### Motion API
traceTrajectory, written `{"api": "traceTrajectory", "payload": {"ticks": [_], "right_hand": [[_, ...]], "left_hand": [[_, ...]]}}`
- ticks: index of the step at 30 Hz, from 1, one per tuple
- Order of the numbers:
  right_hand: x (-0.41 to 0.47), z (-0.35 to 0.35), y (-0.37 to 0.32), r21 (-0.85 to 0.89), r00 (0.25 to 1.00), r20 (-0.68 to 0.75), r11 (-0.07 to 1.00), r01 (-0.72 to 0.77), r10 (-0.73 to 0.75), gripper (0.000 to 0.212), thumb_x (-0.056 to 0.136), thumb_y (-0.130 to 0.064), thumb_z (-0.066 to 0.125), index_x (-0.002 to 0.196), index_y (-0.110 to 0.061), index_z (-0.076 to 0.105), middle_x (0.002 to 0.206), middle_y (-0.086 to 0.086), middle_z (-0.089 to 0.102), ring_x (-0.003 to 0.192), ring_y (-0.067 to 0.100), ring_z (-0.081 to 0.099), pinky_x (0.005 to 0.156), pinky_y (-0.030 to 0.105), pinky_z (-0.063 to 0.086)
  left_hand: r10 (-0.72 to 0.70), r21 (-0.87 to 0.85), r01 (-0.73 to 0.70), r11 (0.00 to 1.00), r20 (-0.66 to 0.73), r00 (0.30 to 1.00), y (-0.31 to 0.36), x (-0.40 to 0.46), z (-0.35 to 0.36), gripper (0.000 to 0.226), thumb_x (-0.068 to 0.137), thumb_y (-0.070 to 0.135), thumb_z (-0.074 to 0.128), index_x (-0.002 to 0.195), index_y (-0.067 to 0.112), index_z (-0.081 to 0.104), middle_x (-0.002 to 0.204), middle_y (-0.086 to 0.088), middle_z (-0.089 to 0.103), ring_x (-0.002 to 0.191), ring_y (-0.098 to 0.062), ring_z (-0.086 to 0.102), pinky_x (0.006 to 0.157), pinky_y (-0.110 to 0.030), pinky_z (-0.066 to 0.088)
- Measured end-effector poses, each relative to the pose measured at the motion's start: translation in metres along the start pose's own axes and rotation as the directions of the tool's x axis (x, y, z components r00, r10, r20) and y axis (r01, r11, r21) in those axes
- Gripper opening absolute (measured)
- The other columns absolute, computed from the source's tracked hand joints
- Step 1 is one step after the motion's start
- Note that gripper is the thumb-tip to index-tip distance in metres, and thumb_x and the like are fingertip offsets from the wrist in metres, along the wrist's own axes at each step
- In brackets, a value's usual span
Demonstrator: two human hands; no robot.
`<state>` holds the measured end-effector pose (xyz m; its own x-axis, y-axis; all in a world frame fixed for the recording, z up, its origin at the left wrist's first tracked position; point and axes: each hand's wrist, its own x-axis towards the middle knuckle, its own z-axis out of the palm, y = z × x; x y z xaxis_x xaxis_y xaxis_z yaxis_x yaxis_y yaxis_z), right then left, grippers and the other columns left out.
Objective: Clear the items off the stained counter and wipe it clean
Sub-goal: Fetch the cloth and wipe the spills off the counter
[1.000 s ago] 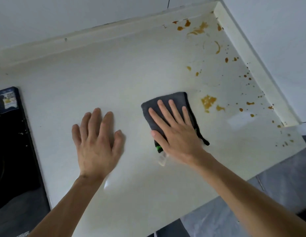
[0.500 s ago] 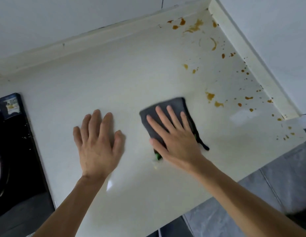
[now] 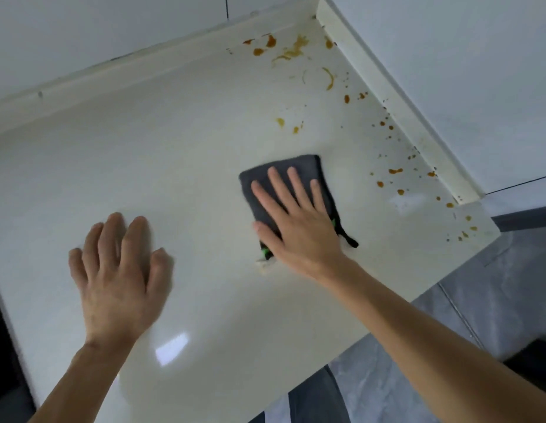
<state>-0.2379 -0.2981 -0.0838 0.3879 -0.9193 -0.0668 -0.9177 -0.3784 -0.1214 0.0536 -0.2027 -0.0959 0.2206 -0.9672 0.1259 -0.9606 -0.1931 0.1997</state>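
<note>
Right hand [image 3: 296,221]: flat, fingers straight, pressing grey cloth [image 3: 284,178] mid-counter [image 3: 189,148]. Left hand [image 3: 119,270]: flat, bracing, holding nothing. Orange stains [image 3: 296,50]: far right. Risk: loaded cloth likely smears residue.

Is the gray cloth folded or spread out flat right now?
Folded. The gray cloth forms a compact rectangle under the right hand, with layered edges showing at its near end.

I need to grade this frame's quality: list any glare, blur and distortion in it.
Head view: bright glare patch on the glossy counter near the left hand, which is motion-blurred; right hand and grey cloth fairly sharp; wide-angle lens tilts the counter edges; soft, even lighting, faint shadows.
</note>
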Motion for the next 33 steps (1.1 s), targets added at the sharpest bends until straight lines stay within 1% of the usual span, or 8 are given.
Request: {"api": "traceTrajectory", "payload": {"ticks": [3, 8, 12, 17, 19, 23, 27, 33], "right_hand": [[-0.039, 0.002, 0.037, -0.012, 0.991, 0.024, 0.991, 0.135, -0.135, 0.066, 0.105, -0.061, 0.039, 0.165, -0.039, 0.025, 0.176, -0.005, 0.015, 0.163, 0.023, 0.008, 0.13, 0.054, 0.011], [-0.023, -0.017, 0.105, -0.041, 0.994, 0.085, 0.997, -0.069, 0.073, 0.068, 0.104, -0.063, 0.028, 0.167, -0.038, 0.016, 0.176, -0.004, 0.007, 0.164, 0.025, 0.002, 0.13, 0.056, 0.009], [0.054, -0.017, 0.074, -0.005, 0.987, 0.059, 0.989, -0.151, 0.151, 0.07, 0.105, -0.064, 0.026, 0.168, -0.037, 0.011, 0.177, 0.0, 0.004, 0.163, 0.03, -0.001, 0.129, 0.057, 0.002], [0.026, -0.007, 0.063, 0.012, 0.979, 0.017, 0.979, 0.204, -0.204, 0.067, 0.104, -0.063, 0.035, 0.165, -0.038, 0.026, 0.176, -0.003, 0.015, 0.163, 0.025, 0.008, 0.13, 0.055, 0.009], [0.018, -0.009, 0.088, 0.021, 0.97, 0.025, 0.971, 0.24, -0.241, 0.066, 0.103, -0.063, 0.038, 0.164, -0.04, 0.027, 0.175, -0.006, 0.017, 0.163, 0.023, 0.01, 0.13, 0.053, 0.009], [0.074, -0.019, 0.108, -0.014, 0.996, 0.034, 0.996, 0.085, -0.084, 0.069, 0.102, -0.064, 0.03, 0.166, -0.04, 0.021, 0.176, -0.004, 0.013, 0.163, 0.026, 0.007, 0.13, 0.055, 0.008], [0.146, -0.019, 0.063, 0.025, 0.998, 0.028, 0.998, -0.058, 0.057, 0.069, 0.105, -0.062, 0.029, 0.167, -0.038, 0.014, 0.177, 0.001, 0.007, 0.163, 0.031, 0.002, 0.129, 0.058, 0.001], [0.1, -0.017, 0.084, 0.002, 0.959, 0.028, 0.959, 0.282, -0.282, 0.067, 0.102, -0.062, 0.032, 0.165, -0.041, 0.023, 0.176, -0.005, 0.015, 0.163, 0.024, 0.01, 0.13, 0.052, 0.008]], "left_hand": [[-0.089, -0.065, 0.093, 0.994, 0.07, 0.994, 0.019, 0.004, -0.008, 0.054, 0.095, 0.045, 0.044, 0.145, 0.026, 0.043, 0.159, -0.005, 0.034, 0.148, -0.033, 0.029, 0.115, -0.061, 0.026], [0.063, -0.071, -0.05, 0.996, 0.187, 0.98, 0.101, 0.023, -0.001, 0.06, 0.104, 0.055, 0.03, 0.16, 0.033, 0.03, 0.169, -0.006, 0.024, 0.156, -0.036, 0.021, 0.122, -0.065, 0.018], [0.14, -0.023, -0.138, 0.99, 0.175, 0.975, 0.151, 0.056, 0.02, 0.055, 0.105, 0.05, 0.035, 0.155, 0.028, 0.036, 0.165, -0.005, 0.027, 0.154, -0.033, 0.025, 0.117, -0.065, 0.023], [0.078, 0.073, -0.088, 0.993, 0.131, 0.988, 0.149, 0.066, 0.035, 0.056, 0.104, 0.052, 0.03, 0.151, 0.023, 0.039, 0.162, -0.007, 0.031, 0.151, -0.033, 0.029, 0.11, -0.06, 0.03], [0.07, 0.083, -0.08, 0.993, 0.122, 0.99, 0.15, 0.065, 0.037, 0.057, 0.104, 0.052, 0.033, 0.153, 0.023, 0.039, 0.163, -0.007, 0.032, 0.152, -0.033, 0.028, 0.112, -0.059, 0.029], [0.052, 0.062, -0.059, 0.996, 0.107, 0.993, 0.153, 0.064, 0.036, 0.058, 0.102, 0.053, 0.038, 0.152, 0.024, 0.041, 0.163, -0.005, 0.033, 0.153, -0.032, 0.027, 0.115, -0.058, 0.026], [0.031, 0.014, -0.032, 0.999, 0.105, 0.994, 0.152, 0.065, 0.037, 0.059, 0.101, 0.053, 0.04, 0.152, 0.025, 0.043, 0.165, -0.003, 0.035, 0.156, -0.029, 0.027, 0.118, -0.057, 0.026], [0.022, 0.018, -0.023, 1.0, 0.057, 0.998, 0.148, 0.064, 0.04, 0.063, 0.1, 0.056, 0.041, 0.151, 0.019, 0.043, 0.163, -0.007, 0.034, 0.155, -0.032, 0.025, 0.118, -0.055, 0.02]]}}
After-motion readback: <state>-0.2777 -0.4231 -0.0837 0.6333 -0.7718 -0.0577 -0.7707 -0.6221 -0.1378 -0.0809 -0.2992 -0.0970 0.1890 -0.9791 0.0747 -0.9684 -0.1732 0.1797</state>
